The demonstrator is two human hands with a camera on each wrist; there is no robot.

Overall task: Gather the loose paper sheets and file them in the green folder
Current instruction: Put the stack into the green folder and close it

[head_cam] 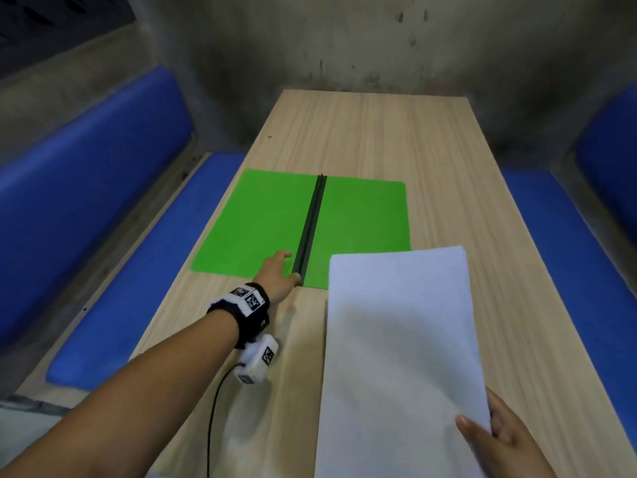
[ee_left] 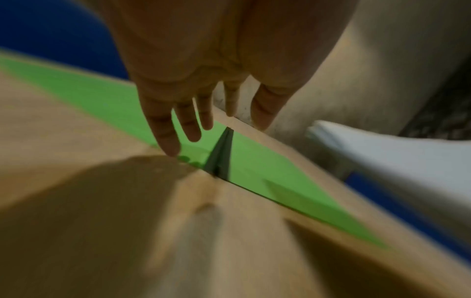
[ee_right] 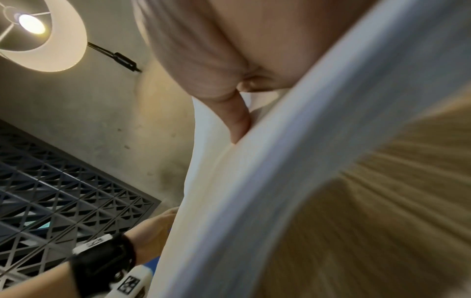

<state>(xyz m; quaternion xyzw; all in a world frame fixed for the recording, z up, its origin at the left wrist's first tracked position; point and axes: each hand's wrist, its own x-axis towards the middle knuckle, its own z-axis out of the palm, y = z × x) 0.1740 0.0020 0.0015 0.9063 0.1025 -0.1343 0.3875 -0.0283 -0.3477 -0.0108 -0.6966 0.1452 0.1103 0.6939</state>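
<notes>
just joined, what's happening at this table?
A person is filing paper. The green folder lies open flat on the wooden table, its dark spine bar running down the middle. The left hand, fingers extended, reaches to the folder's near edge beside the spine. The right hand grips a stack of white paper sheets by its near right corner, held above the table, not yet in the folder.

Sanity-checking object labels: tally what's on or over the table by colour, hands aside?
Green: 1, the open green plastic folder lying flat on the wooden table.
Dark: 1, the dark spine bar along its middle.
White: 1, the stack of white paper sheets; sheet count unclear.
Total: 3.
</notes>
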